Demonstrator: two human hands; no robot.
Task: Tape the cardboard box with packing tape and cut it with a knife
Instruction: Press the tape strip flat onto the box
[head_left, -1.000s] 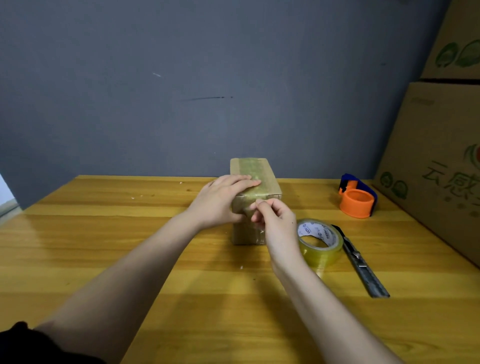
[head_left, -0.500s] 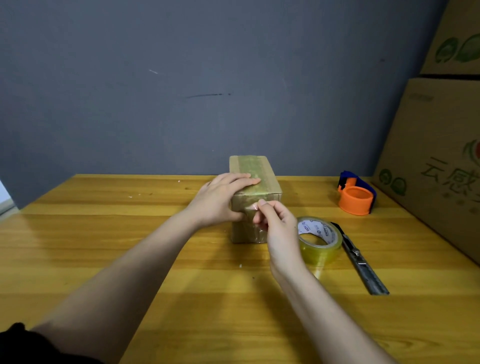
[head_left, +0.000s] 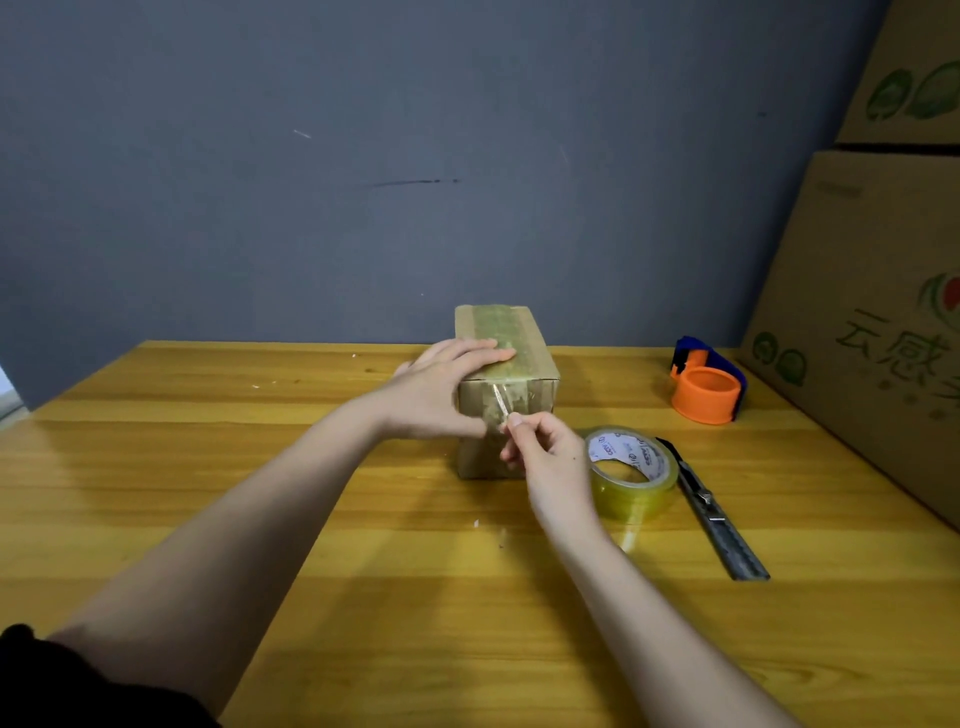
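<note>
Small cardboard box (head_left: 506, 374) sits on the wooden table (head_left: 260, 493), near the far edge, roughly mid-width, long axis running away from the camera. Yellowish packing tape band (head_left: 501, 332) runs along its top and folds down over the near end face. A thin twisted strip of tape (head_left: 500, 402) slants across the near face, from just under the top edge down to the right hand.

Left hand (head_left: 441, 395) grips the box at its near left corner: fingers straight and together, lying flat on the taped top, thumb down on the near face. Right hand (head_left: 545, 452) is just in front of the near face, fingers curled, thumb and forefinger pinching the lower end of the strip; other fingers tucked in.

Tape roll (head_left: 631, 473) lies flat on the table just right of the right hand, clear yellowish, white printed core. Utility knife (head_left: 711, 512) lies just beside the roll on its right, tip toward the far edge, handle toward the near edge; whether it touches the roll, cannot tell. Orange and blue tape dispenser (head_left: 706, 382) sits near the far right corner, well apart from the box. Large printed cartons (head_left: 883, 312) stand stacked along the right edge. Grey wall (head_left: 363, 182) behind the far edge. Dark sleeve (head_left: 78, 686) at lower left.
</note>
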